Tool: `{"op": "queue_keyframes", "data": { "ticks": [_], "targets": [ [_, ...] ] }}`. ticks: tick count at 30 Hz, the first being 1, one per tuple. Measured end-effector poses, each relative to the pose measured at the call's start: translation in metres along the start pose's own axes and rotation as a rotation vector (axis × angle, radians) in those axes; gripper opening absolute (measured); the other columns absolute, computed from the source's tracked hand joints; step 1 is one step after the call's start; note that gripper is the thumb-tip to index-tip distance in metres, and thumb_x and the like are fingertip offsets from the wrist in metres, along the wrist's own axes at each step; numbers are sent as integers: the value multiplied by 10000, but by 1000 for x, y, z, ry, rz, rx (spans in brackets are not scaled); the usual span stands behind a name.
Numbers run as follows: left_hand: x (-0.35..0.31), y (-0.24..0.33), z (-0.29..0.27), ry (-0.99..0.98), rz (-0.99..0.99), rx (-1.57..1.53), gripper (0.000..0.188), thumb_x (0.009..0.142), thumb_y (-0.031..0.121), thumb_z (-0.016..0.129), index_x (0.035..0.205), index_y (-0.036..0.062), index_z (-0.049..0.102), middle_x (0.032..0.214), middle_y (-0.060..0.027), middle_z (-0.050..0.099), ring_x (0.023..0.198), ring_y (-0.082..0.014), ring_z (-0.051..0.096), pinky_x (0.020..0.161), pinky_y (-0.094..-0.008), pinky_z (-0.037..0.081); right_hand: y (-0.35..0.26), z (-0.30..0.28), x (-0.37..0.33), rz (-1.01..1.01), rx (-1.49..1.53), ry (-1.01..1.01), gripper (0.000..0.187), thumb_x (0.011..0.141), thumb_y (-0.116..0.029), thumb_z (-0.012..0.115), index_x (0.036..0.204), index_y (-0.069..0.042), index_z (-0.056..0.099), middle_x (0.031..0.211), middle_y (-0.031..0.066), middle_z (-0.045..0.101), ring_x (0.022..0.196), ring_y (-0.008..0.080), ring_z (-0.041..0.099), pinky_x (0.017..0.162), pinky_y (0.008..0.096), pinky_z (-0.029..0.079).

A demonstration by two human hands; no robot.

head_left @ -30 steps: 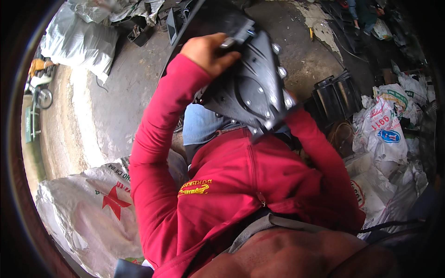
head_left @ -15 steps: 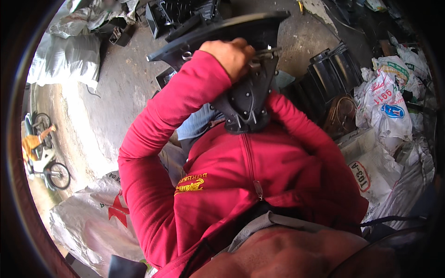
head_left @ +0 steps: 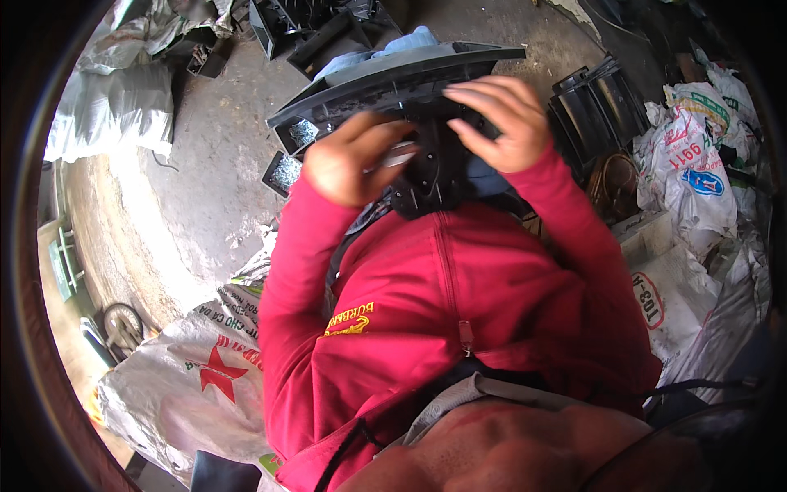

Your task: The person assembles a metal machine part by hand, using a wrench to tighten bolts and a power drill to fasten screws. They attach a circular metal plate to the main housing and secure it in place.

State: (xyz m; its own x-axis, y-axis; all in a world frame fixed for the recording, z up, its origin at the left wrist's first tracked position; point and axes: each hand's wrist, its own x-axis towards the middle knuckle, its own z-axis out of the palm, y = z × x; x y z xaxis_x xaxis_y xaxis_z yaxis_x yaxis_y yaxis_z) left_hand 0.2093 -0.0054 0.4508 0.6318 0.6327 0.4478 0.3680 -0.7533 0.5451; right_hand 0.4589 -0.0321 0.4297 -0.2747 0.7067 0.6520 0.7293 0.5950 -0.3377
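Note:
Across my lap lies a black moulded plastic part, a wide curved panel with a narrower studded stem pointing toward my red jacket. My left hand is closed above its left side, on a small shiny metal piece whose kind I cannot make out. Over the right side of the panel, my right hand is open, fingers stretched out and thumb apart. Whether those fingertips touch the plastic is unclear. Beside the left hand are two small black trays of shiny bits, probably screws.
Black plastic boxes stand on the grey floor ahead. More black panels lean at the right, near a brown coil and printed white sacks. Another white sack sits at my left; a wheel shows beyond it.
The panel has tipped and come down onto my lap. My left hand has drawn back leftward and nearer; my right hand has emerged from behind the part. The motorbike rider has left view.

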Motion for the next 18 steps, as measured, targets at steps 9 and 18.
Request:
{"op": "queue_keyframes", "data": {
  "ticks": [9, 18],
  "targets": [
    [-160, -133, -41, 597, -1066, -582, 302, 961, 290, 589, 1051, 21, 692, 726, -43, 670, 423, -26, 379, 394, -205, 254, -15, 67, 4, -20, -222, -45, 383, 662, -398, 777, 1020, -281, 705, 937, -109, 614, 868, 157, 517, 745, 366, 361],
    [-289, -377, 13, -116, -1761, 132, 256, 809, 347, 637, 919, 154, 763, 976, -95, 726, 965, -261, 683, 869, -352, 525, -28, 68, 7, 37, -242, -115, 383, 647, -263, 839, 1009, -211, 726, 973, -24, 634, 857, 226, 522, 813, 356, 416]
  ]
}}
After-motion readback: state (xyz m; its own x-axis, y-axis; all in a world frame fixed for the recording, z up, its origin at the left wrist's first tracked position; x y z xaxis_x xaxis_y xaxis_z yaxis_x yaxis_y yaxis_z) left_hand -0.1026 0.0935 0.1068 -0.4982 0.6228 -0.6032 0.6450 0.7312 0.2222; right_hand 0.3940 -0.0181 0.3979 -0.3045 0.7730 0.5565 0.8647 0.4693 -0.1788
